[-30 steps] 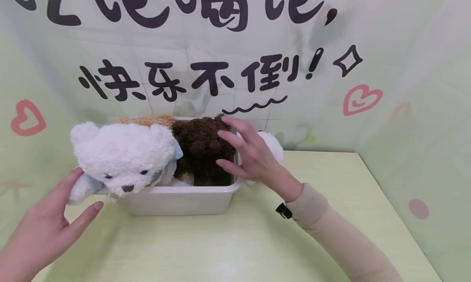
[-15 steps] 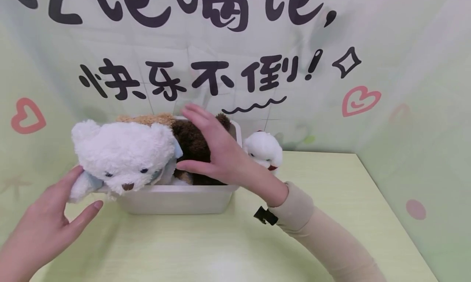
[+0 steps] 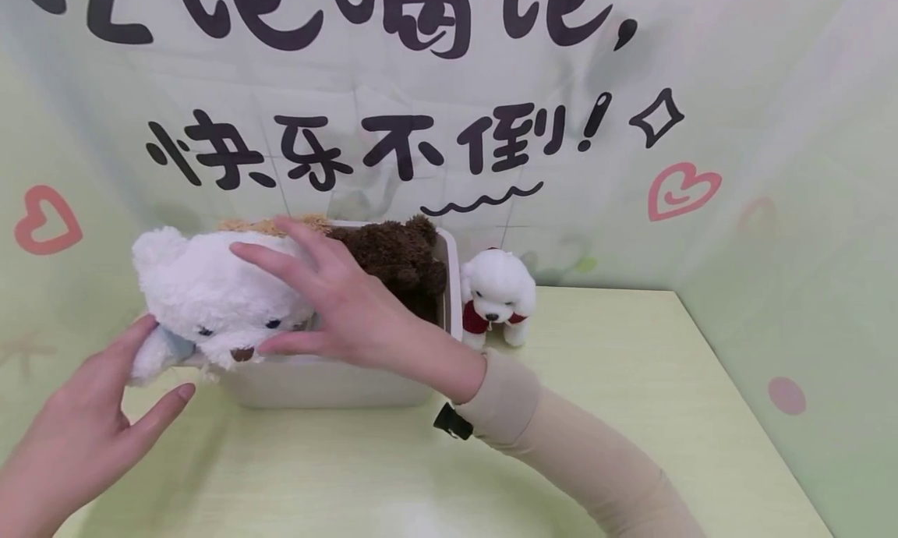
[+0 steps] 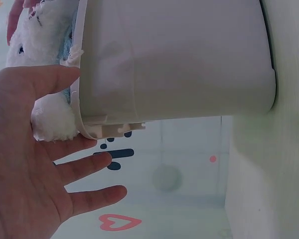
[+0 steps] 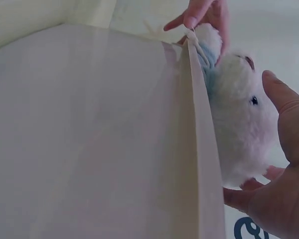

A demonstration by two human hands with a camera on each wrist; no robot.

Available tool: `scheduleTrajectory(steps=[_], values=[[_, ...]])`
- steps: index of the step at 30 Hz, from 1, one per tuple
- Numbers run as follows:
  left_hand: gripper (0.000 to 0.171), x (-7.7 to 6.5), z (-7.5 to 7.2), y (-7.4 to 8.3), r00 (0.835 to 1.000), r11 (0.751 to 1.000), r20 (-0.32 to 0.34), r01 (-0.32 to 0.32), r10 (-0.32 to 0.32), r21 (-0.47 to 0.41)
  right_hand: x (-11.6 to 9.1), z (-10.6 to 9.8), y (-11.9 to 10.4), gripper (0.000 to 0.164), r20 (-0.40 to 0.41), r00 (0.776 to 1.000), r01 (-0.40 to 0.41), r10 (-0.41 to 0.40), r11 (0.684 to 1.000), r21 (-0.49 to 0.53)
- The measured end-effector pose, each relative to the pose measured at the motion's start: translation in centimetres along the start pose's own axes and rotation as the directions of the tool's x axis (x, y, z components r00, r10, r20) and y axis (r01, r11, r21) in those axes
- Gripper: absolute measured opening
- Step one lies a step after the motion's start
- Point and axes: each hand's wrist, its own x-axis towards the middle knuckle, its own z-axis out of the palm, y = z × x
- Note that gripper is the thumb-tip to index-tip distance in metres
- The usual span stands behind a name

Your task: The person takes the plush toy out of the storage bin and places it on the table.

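A white teddy bear (image 3: 210, 288) with light blue trim lies with its head and one arm over the left end of a white plastic bin (image 3: 330, 386). My left hand (image 3: 91, 421) is at that end, its fingers spread beside the bear's paw, the thumb tip right at the rim in the left wrist view. My right hand (image 3: 337, 304) reaches across the bin, fingers and thumb spread over the bear's head. In the right wrist view the right hand (image 5: 284, 164) is close beside the white fur. The right hand hides part of the bear's face and body.
A dark brown plush toy (image 3: 400, 253) and a light brown plush (image 3: 309, 224) sit in the bin. Right of it on the table (image 3: 617, 366) stands a white plush dog (image 3: 500, 288) in red. A printed backdrop (image 3: 596, 234) closes off the rear and sides.
My right hand has moved left from the brown plush to the white bear's head, uncovering the plush dog. My left hand and the bear have hardly moved.
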Motion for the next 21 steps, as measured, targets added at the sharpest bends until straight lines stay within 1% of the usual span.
scheduleTrajectory(steps=[6,8,11,12,14,18,21], values=[[0.090,0.2,0.0,0.2,1.000,1.000,0.007,-0.013,0.013,-0.006,0.9,1.0,-0.3,0.086,0.005,1.000,0.023,-0.023,0.999,-0.022],[0.091,0.2,-0.1,0.2,1.000,1.000,0.003,-0.021,0.021,-0.003,1.1,1.1,-0.5,0.088,0.030,0.999,0.018,-0.018,1.000,-0.025],[0.092,0.4,-0.1,0.2,1.000,1.000,0.001,-0.030,0.030,-0.001,1.4,1.3,-0.7,0.094,0.089,0.996,0.005,0.004,0.995,-0.102],[0.092,0.4,-0.1,0.2,0.999,0.999,-0.002,-0.037,0.037,0.000,1.4,1.4,-0.8,0.096,0.106,0.994,0.011,0.004,0.990,-0.142],[0.092,0.5,-0.2,0.2,0.999,0.999,-0.006,-0.051,0.051,0.007,1.5,1.7,-0.9,0.099,0.123,0.992,0.036,-0.007,0.971,-0.238],[0.094,0.7,-0.3,0.4,0.998,0.998,-0.008,-0.063,0.063,0.007,1.8,2.5,-0.8,0.095,0.070,0.993,0.118,-0.099,0.911,-0.395],[0.096,0.7,-0.3,0.5,0.998,0.998,-0.009,-0.066,0.066,0.002,2.0,2.9,-0.6,0.086,0.031,0.985,0.165,-0.169,0.877,-0.452]])
